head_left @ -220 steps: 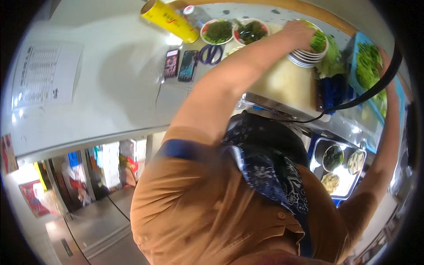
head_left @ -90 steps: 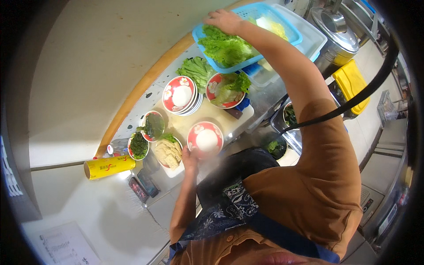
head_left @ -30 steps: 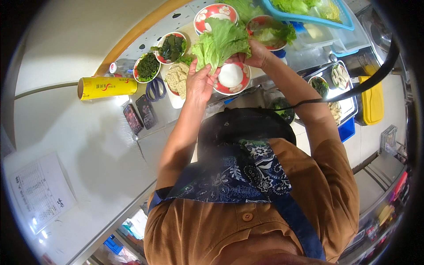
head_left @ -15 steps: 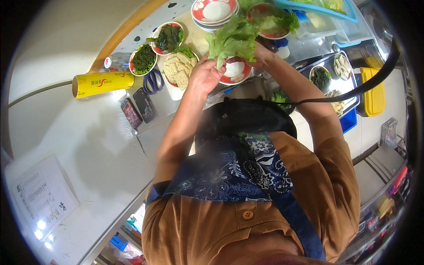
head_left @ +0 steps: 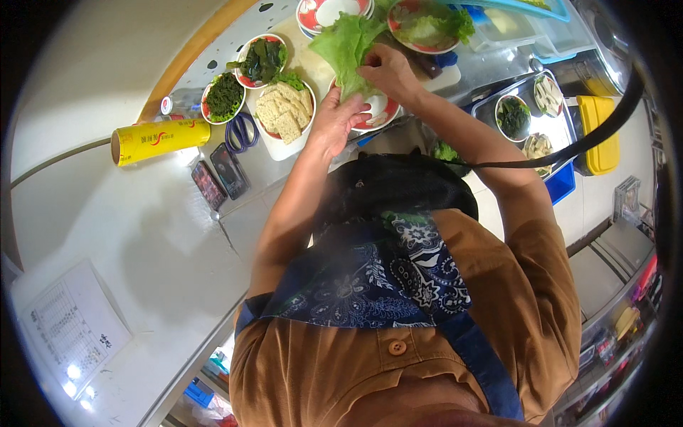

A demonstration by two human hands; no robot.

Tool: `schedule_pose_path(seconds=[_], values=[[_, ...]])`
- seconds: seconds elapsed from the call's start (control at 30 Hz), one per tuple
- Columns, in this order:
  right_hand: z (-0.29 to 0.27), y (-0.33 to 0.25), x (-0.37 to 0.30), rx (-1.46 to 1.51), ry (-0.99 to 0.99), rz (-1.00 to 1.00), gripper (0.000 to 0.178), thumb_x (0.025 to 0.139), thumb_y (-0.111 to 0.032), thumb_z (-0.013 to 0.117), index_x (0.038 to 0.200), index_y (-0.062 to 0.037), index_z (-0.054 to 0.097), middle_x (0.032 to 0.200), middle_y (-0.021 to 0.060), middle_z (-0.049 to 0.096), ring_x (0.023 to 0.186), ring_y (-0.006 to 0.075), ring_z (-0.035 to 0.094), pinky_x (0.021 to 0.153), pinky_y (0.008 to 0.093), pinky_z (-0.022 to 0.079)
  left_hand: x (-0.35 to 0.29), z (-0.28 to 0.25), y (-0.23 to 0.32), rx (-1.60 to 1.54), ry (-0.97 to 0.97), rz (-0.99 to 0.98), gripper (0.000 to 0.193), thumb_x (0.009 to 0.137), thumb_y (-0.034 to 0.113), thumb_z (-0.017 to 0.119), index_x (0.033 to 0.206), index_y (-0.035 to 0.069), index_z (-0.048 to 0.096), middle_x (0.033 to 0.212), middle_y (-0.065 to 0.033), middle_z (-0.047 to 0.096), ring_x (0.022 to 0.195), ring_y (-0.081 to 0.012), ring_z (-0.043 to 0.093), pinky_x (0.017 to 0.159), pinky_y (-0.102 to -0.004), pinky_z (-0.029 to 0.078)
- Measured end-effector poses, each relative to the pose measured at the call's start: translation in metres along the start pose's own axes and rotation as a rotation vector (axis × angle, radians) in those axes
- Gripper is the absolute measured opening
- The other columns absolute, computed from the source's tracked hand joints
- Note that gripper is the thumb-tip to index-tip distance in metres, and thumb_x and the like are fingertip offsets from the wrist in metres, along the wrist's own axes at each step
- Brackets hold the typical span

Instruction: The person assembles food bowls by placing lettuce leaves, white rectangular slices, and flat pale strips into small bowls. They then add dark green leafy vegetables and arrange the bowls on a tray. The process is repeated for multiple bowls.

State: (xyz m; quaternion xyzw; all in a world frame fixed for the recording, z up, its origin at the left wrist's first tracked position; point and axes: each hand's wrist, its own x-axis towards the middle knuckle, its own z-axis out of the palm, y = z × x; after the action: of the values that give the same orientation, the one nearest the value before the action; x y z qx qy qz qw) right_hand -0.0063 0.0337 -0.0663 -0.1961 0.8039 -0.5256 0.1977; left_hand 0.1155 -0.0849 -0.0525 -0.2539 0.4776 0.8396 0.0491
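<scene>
A green lettuce leaf [head_left: 347, 51] hangs over a red-and-white bowl [head_left: 386, 114] on the cutting board. My left hand [head_left: 337, 122] is closed at the leaf's lower end, its fingers over the bowl's left side. My right hand [head_left: 390, 74] pinches the leaf's right edge, just above the bowl. Left of my left hand sits a bowl of pale tofu-like slices [head_left: 283, 110]. Beyond it are a bowl of dark green seaweed [head_left: 262, 62] and a bowl of chopped dark greens [head_left: 225, 98]. Another bowl with lettuce [head_left: 430, 27] stands past my right hand.
Stacked bowls [head_left: 329, 13] stand at the back. A knife handle [head_left: 428, 67] lies right of my hands. On the left are a yellow wrap roll [head_left: 161, 141], purple-handled scissors [head_left: 242, 133] and two phones [head_left: 219, 178]. A metal tray [head_left: 562, 134] with filled bowls is at right.
My right hand has moved left and onto the leaf, its fingers now in plain view. The leaf has shifted left, its lower end down toward the bowl. The whole view has shifted slightly.
</scene>
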Motion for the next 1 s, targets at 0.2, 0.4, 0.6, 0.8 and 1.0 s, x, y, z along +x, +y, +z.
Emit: schedule_pose_path(seconds=[0.2,0.4,0.6,0.8,1.0], values=[[0.01,0.006,-0.021,-0.308,0.137,-0.321,0.032,0.072,-0.016,0.069,0.099,-0.0032,0.058,0.091,0.015,0.06,0.083,0.0332,0.058,0.071,0.0394,0.047,0.001,-0.003,-0.015,0.007,0.131,-0.079,0.02,0.094,0.004,0.049,0.113,-0.003,0.048,0.097,-0.0095,0.057,0.082,-0.0192,0.06,0.07,-0.0315,0.056],[0.026,0.01,-0.041,-0.438,0.055,-0.848,0.03,0.071,-0.015,0.064,0.098,-0.0034,0.06,0.096,0.0127,0.056,0.092,0.0326,0.055,0.08,0.042,0.045,-0.004,-0.003,-0.025,0.03,0.173,-0.035,0.018,0.097,0.009,0.043,0.108,-0.002,0.051,0.087,-0.01,0.061,0.07,-0.0182,0.062,0.064,-0.0298,0.056],[0.031,0.015,-0.051,-0.616,-0.104,-0.754,0.031,0.077,-0.014,0.059,0.103,0.0026,0.059,0.109,0.0115,0.057,0.107,0.0287,0.051,0.092,0.038,0.041,-0.006,-0.007,-0.033,0.124,0.202,-0.07,0.02,0.1,0.016,0.04,0.098,0.0,0.053,0.075,-0.0084,0.061,0.056,-0.0163,0.058,0.051,-0.0269,0.052],[0.035,0.02,-0.056,-0.475,0.077,-0.853,0.028,0.073,-0.015,0.06,0.097,0.0002,0.057,0.094,0.0123,0.055,0.091,0.0294,0.053,0.084,0.0371,0.042,-0.01,-0.007,-0.041,0.209,0.196,0.009,0.016,0.098,0.012,0.041,0.091,0.002,0.052,0.066,-0.0071,0.056,0.046,-0.013,0.051,0.039,-0.0253,0.043],[0.035,0.019,-0.06,-0.464,0.094,-0.784,0.027,0.077,-0.015,0.06,0.1,-0.0011,0.056,0.095,0.0125,0.055,0.094,0.0303,0.054,0.084,0.0391,0.043,-0.01,-0.008,-0.042,0.187,0.184,0.014,0.012,0.097,0.009,0.041,0.091,0.005,0.05,0.066,-0.006,0.052,0.043,-0.0115,0.044,0.036,-0.0252,0.036]])
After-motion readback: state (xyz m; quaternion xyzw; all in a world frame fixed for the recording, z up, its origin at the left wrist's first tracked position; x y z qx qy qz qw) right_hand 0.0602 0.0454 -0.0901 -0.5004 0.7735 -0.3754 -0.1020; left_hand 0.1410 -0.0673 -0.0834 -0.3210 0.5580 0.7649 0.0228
